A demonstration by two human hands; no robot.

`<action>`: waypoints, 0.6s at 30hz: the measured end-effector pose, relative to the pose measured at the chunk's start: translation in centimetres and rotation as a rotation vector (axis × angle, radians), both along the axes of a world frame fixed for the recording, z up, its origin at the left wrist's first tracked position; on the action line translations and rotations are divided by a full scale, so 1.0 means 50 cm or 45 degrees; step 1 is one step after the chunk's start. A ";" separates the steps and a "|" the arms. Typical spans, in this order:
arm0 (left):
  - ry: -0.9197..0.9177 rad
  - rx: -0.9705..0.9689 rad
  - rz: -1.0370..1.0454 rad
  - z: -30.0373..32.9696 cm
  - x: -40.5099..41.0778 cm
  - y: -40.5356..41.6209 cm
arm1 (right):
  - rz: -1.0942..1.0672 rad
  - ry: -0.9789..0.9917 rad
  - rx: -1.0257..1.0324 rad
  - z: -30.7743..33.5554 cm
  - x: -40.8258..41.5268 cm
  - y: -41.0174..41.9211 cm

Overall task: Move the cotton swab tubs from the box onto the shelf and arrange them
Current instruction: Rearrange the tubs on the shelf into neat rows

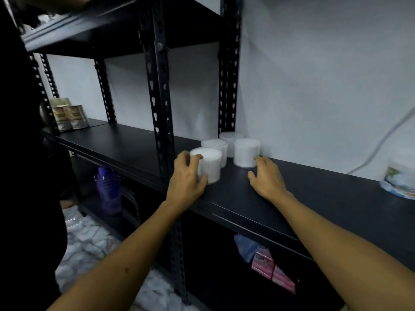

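Black slotted steel upright [160, 104] in the middle of the frame, second upright [226, 86] behind it against the pale wall [325, 75]. Far left on the same level: metal cans [71, 117] with beige labels, clustered, a flat packet standing behind them. Far right edge: clear round tub [402, 178] with green and blue print, blurred, label unreadable. White cable [381, 142] runs diagonally down the wall near it. Lower level: purple plastic bottle [109, 191] at left, pink packs [272, 269] at right with a blue bag [246, 246] just behind them. Marbled floor tiles [89, 241] below. Dark-clothed person [27, 176] along the left edge.
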State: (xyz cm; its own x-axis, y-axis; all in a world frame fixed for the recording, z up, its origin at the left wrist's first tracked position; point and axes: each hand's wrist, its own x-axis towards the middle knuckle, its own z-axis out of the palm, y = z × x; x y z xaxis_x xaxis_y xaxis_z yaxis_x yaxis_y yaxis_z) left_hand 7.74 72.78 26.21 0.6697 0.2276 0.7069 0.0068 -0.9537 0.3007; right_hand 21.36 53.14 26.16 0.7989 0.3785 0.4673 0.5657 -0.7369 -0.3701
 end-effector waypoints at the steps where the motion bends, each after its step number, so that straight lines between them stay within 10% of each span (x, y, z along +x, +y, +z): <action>1: -0.005 -0.037 -0.008 -0.003 0.007 -0.006 | -0.013 -0.014 0.025 0.000 0.012 0.008; 18: -0.105 -0.640 -0.181 -0.021 0.076 0.010 | 0.142 -0.005 0.313 -0.001 0.130 0.060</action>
State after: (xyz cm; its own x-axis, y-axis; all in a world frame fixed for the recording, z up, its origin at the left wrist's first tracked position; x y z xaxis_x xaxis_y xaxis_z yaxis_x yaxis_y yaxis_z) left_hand 11.52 73.26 25.16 0.6653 0.4630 0.5857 -0.1554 -0.6814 0.7152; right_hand 27.87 56.13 26.09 0.7567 0.3392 0.5590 0.6401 -0.5582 -0.5278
